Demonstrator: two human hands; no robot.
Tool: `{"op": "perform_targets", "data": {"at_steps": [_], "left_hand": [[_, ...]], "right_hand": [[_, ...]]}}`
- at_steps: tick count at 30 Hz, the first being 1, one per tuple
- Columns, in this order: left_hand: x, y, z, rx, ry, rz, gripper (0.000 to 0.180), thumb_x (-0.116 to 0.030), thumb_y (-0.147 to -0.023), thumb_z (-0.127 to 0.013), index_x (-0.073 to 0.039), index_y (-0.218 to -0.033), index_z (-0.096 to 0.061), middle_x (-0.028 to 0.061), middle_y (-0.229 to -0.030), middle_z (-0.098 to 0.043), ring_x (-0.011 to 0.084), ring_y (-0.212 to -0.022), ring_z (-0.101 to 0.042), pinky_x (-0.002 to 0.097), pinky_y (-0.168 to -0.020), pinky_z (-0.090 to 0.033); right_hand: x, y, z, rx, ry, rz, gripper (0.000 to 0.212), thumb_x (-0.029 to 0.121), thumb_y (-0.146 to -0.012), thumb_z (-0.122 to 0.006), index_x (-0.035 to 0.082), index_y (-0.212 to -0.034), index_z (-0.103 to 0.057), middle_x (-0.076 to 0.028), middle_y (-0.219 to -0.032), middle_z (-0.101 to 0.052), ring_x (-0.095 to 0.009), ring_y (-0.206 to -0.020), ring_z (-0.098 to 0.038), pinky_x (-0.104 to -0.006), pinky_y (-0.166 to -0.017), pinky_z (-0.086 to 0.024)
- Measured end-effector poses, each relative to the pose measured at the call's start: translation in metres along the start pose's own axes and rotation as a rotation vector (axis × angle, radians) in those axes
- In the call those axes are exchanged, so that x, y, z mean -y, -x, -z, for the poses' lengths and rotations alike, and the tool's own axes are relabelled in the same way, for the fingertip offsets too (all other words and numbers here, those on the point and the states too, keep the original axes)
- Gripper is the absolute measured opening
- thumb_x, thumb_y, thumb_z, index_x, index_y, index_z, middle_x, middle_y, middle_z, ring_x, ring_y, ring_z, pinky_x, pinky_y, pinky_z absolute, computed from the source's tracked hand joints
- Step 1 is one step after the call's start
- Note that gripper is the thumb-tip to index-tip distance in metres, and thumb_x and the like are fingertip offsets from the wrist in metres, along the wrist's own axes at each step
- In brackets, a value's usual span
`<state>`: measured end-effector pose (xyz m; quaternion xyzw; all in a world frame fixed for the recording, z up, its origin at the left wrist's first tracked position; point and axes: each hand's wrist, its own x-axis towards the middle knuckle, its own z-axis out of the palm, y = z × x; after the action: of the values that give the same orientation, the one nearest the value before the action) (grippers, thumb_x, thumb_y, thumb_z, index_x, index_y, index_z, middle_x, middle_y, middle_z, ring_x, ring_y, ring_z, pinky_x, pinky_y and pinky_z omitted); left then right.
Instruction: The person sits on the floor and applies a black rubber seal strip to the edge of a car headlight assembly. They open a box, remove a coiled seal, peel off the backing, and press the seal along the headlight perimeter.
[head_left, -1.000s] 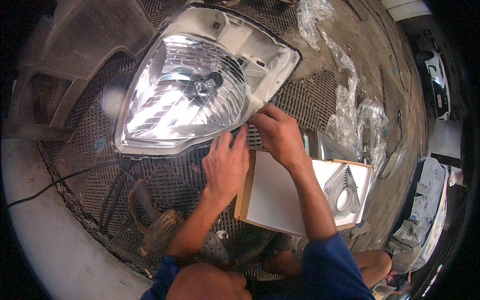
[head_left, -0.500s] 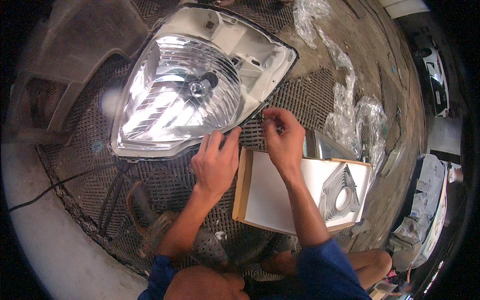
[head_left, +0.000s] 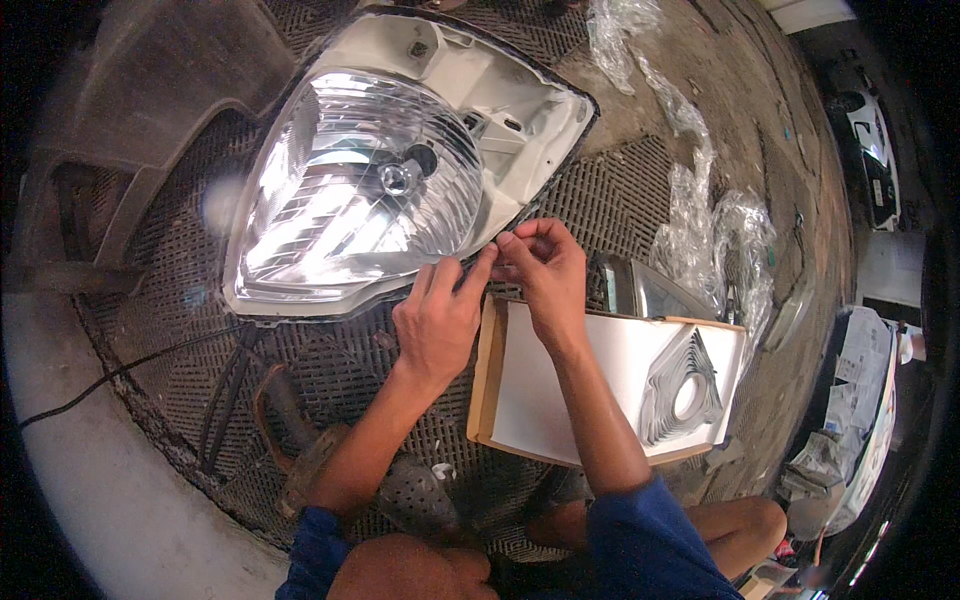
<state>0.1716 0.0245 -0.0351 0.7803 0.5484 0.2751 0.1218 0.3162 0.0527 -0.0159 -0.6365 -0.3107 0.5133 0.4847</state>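
Note:
A headlight housing (head_left: 540,165) with a shiny ribbed reflector (head_left: 370,190) lies face up, a black strip of what looks like sealant along its outer edge. My left hand (head_left: 437,310) bends its fingers at the lower right rim, the forefinger stretching to my right fingertips. My right hand (head_left: 545,285) is closed in a pinch at that rim; whatever is between its fingertips is too small to make out. Below my right forearm sits an open carton (head_left: 530,380) with a white lining. A grey coil of sealant cord (head_left: 660,400) lies on it.
Crumpled clear plastic wrap (head_left: 690,215) lies on the ground at the right. A black slatted mat (head_left: 610,200) spreads under the housing. Beside the carton is a glassy dark-edged part (head_left: 655,290). A dark plastic stool-like piece (head_left: 170,90) stands upper left, with a black cable (head_left: 130,370) below.
My right hand has moved left and its fingertips now meet those of my left hand at the rim. My left hand has shifted slightly right. The housing stays in place.

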Motion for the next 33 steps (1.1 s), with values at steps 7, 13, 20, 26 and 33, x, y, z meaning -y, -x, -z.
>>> {"op": "perform_targets", "data": {"at_steps": [7,13,20,26,33], "left_hand": [[-0.004,-0.007,0.001,-0.059,0.082,0.04,0.038,-0.007,-0.084,-0.068,-0.016,-0.12,-0.073,0.0058,-0.083,-0.053,0.0262,-0.077,-0.061,0.04,-0.065,-0.052],[0.0,-0.009,-0.002,-0.086,0.039,-0.035,0.041,-0.006,-0.078,-0.072,-0.012,-0.119,-0.072,0.0025,-0.085,-0.052,0.0205,-0.078,-0.061,0.0343,-0.06,-0.052],[0.012,-0.001,-0.008,-0.192,0.051,-0.083,0.035,-0.005,-0.079,-0.071,-0.01,-0.113,-0.074,0.0029,-0.08,-0.052,0.02,-0.072,-0.062,0.0339,-0.055,-0.051],[0.006,0.0,-0.005,-0.142,0.001,-0.079,0.037,-0.006,-0.08,-0.07,-0.01,-0.117,-0.073,0.0027,-0.082,-0.052,0.0199,-0.073,-0.062,0.0339,-0.056,-0.052],[0.009,-0.003,0.004,-0.097,-0.025,-0.104,0.037,-0.006,-0.082,-0.068,-0.009,-0.118,-0.071,0.0035,-0.084,-0.052,0.0198,-0.074,-0.062,0.0336,-0.057,-0.053]], "right_hand": [[-0.013,-0.002,-0.006,-0.018,-0.045,0.117,0.019,0.002,-0.093,-0.069,0.002,-0.096,-0.05,-0.005,-0.088,-0.06,-0.013,-0.073,-0.063,-0.029,-0.064,-0.061],[-0.035,-0.011,-0.008,-0.097,0.193,0.297,0.017,-0.004,-0.093,-0.062,0.001,-0.103,-0.049,-0.007,-0.088,-0.06,-0.013,-0.076,-0.062,-0.0302,-0.067,-0.057],[-0.009,-0.001,-0.005,0.003,-0.312,-0.065,0.02,0.003,-0.097,-0.062,0.001,-0.111,-0.047,-0.01,-0.091,-0.063,-0.017,-0.075,-0.066,-0.0296,-0.067,-0.057],[-0.016,0.003,-0.013,-0.065,-0.233,-0.019,0.027,0.002,-0.092,-0.068,0.003,-0.107,-0.046,-0.007,-0.086,-0.062,-0.014,-0.074,-0.063,-0.0268,-0.063,-0.052],[-0.035,-0.004,-0.018,-0.116,-0.154,0.143,0.026,-0.001,-0.092,-0.067,0.005,-0.104,-0.045,-0.007,-0.083,-0.06,-0.013,-0.07,-0.06,-0.0271,-0.063,-0.052]]}}
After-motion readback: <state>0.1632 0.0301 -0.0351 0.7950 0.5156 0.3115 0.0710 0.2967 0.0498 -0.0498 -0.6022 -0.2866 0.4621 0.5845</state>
